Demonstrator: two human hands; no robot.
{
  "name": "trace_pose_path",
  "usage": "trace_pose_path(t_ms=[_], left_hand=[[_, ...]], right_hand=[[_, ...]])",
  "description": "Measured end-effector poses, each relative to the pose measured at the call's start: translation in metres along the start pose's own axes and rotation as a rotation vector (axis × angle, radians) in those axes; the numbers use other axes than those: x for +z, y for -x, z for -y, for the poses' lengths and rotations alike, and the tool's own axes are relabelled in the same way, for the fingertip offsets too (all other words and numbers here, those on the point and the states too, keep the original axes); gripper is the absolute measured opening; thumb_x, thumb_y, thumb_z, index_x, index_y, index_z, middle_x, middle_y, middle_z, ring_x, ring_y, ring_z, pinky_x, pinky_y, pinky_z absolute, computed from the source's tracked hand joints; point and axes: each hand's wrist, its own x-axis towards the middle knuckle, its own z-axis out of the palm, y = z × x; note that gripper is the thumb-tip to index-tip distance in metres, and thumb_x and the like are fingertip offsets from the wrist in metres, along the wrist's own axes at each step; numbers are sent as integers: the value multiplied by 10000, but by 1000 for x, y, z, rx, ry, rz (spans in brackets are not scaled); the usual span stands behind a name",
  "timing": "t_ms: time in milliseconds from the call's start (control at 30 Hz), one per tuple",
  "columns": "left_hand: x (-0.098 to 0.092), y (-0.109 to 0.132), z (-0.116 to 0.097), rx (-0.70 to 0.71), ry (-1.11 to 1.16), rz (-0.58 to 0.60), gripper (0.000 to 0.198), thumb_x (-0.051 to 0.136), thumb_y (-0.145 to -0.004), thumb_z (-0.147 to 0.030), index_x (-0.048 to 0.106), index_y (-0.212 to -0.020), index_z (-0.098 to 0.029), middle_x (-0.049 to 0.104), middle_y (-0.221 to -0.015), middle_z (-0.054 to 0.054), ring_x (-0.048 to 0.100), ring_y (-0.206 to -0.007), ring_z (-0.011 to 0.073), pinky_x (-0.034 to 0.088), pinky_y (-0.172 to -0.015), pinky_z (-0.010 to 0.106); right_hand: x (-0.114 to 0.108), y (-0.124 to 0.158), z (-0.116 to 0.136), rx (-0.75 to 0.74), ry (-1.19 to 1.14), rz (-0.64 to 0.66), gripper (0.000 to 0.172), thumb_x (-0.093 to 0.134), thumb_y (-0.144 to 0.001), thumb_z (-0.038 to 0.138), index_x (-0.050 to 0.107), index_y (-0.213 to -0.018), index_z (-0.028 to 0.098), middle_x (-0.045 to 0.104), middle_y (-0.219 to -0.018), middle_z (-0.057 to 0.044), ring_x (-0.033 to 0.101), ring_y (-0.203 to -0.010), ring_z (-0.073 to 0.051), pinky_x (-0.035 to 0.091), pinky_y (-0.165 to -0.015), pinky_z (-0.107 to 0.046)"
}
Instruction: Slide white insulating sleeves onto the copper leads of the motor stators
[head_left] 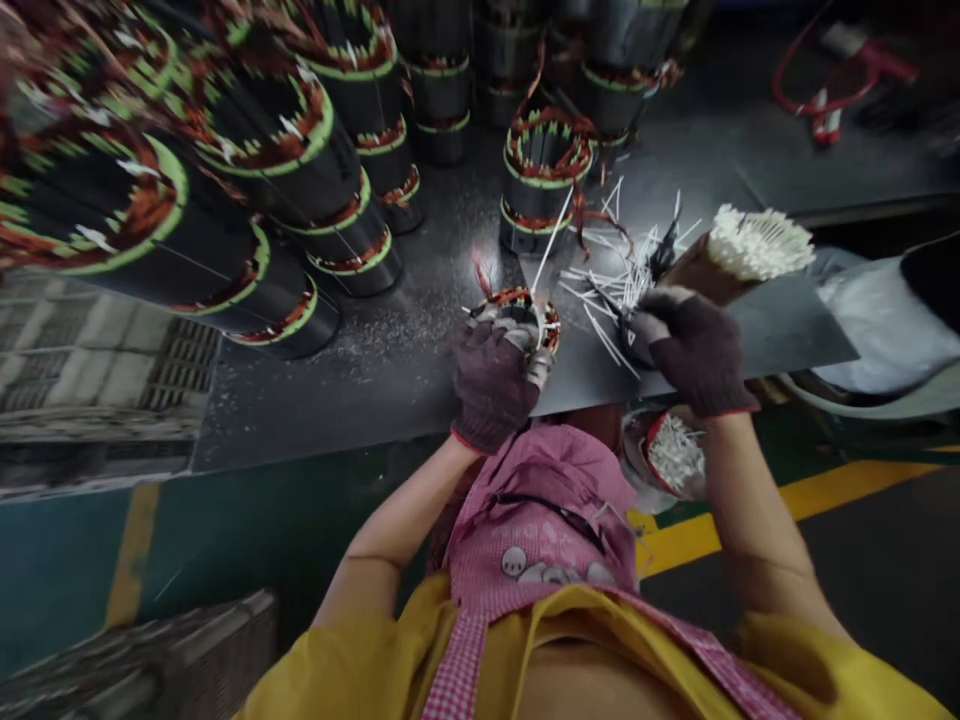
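Note:
Both my hands wear dark knit gloves. My left hand (495, 375) is closed round a small motor stator (541, 312) with copper windings, at the near edge of the workbench (390, 350). My right hand (694, 350) is closed near a scatter of thin white sleeves (611, 275) lying on the bench; what it pinches is too small to make out. A brown bundle of white sleeves (739, 255) lies just beyond my right hand. One long white sleeve (551, 240) sticks up from the stator.
Many wound stators with green-edged insulation stand in stacks at the back left (225, 170) and one stands alone (541, 180) behind my hands. A cup of white sleeves (671, 455) sits below the bench edge. A red cable (832, 95) lies at the far right. Yellow floor lines (810, 500) run beneath.

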Motion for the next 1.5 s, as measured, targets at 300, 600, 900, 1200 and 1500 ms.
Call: trace_pose_path(t_ms=[300, 600, 900, 1200, 1500], left_hand=[[7, 6, -8, -14, -90, -108, 264, 710, -959, -220, 741, -1221, -238, 842, -1154, 130, 787, -1183, 359, 597, -1129, 628], [-39, 27, 6, 88, -283, 59, 272, 805, -965, -299, 786, -1236, -284, 835, -1326, 99, 759, -1298, 374, 594, -1135, 628], [9, 30, 0, -64, -217, 144, 290, 771, -1019, -425, 825, -1257, -269, 834, -1288, 139, 736, -1180, 373, 534, -1048, 590], [8, 35, 0, -11, -177, 88, 288, 757, -1009, -335, 803, -1280, -248, 819, -1312, 144, 716, -1197, 368, 547, -1028, 582], [8, 33, 3, 44, -162, 34, 239, 781, -990, -311, 801, -1219, -248, 834, -1258, 138, 746, -1145, 364, 585, -953, 578]], right_hand=[[-11, -28, -28, 164, 735, 485, 252, 718, -910, 347, 863, -995, 159, 830, -934, -233, 814, -834, -344, 508, -708, -393], [-46, 9, -21, 80, 655, 320, 473, 566, -1038, 464, 799, -1396, 260, 866, -1166, -224, 828, -990, -457, 536, -742, -492], [-52, 32, 19, -145, 679, 449, 568, 616, -1023, 520, 705, -1451, 158, 850, -1137, -212, 772, -956, -394, 435, -793, -427], [-60, 20, 20, -242, 781, 463, 510, 612, -1061, 492, 718, -1395, 122, 846, -1131, -226, 737, -920, -344, 333, -804, -414], [-48, 8, 36, -156, 919, 501, 399, 545, -1089, 460, 781, -1209, 162, 850, -1042, -202, 732, -856, -310, 276, -726, -391]])
